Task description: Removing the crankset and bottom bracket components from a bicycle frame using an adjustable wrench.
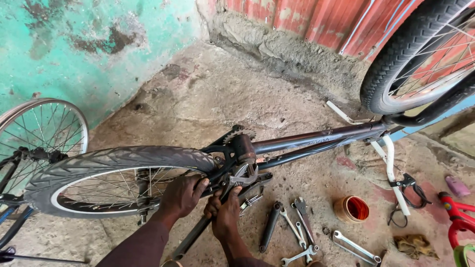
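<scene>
Right hand [225, 213] grips wrench [242, 176]; left hand [182, 196] clasps frame [220, 174] — spanners [297, 232] beside.

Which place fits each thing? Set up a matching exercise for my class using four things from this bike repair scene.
Things:
1. adjustable wrench
2. orange tub
3. rag
4. bare wheel

Places:
A. by the green wall, far left
B. on the ground, right of the loose spanners
C. on the bike frame, near the hands
D. crumpled on the ground, lower right

Pairs: 1-C, 2-B, 3-D, 4-A
</scene>
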